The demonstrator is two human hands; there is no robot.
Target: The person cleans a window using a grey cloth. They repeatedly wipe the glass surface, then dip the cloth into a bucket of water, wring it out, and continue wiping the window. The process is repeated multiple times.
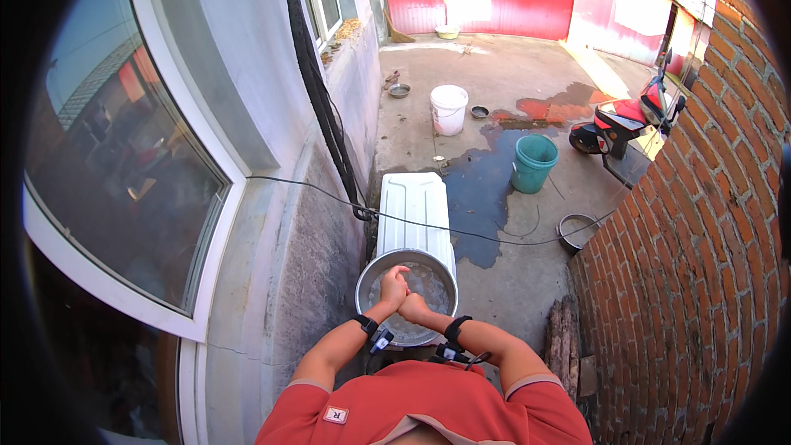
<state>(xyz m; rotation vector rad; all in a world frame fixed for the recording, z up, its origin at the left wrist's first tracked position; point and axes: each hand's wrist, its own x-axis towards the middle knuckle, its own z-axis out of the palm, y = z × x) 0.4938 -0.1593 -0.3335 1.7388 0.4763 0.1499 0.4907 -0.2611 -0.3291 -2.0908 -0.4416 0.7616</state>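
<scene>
My left hand (393,286) and my right hand (415,308) are pressed together over a round metal basin (363,281). Cloudy, foamy-looking water (439,287) lies in the basin, below my hands. The fingers curl inward where the hands meet, so whatever may be between the palms is hidden. A black strap circles each wrist, with a small device hanging near it. Under the basin's far side is a white ribbed, box-like unit (413,198), set along the house wall.
A thin black cable (321,187) crosses ahead of the basin. Beyond stand a green bucket (535,164), a white bucket (449,110) and a parked red scooter (624,114). Wet concrete (479,198) spreads between them. A brick wall (692,259) and logs (561,346) bound the right.
</scene>
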